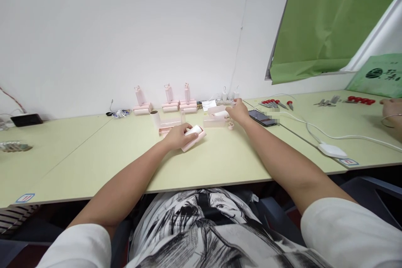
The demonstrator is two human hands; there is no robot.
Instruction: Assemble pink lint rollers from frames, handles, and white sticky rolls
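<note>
My left hand [178, 137] is wrapped round a pink lint roller [195, 135] with a white paper roll, tilted just above or on the table. Farther out, my right hand [238, 111] has its fingers closed at the right end of an open pink case [215, 122]. A small clear or pale part seems to be at those fingertips, too small to make out. A pink heart-shaped loop [231, 125] lies below this hand. Behind my left hand are a loose sticky roll [155, 119] with a dark core end and a translucent pink cover [171, 122].
Three pink lint rollers [170, 108] with upright handles stand by the wall. A phone [263, 118], a white cable and a white charger [332, 150] lie to the right. Farther right are red-handled tools [276, 104] and another person's hand [392, 111]. A black box [27, 119] sits far left.
</note>
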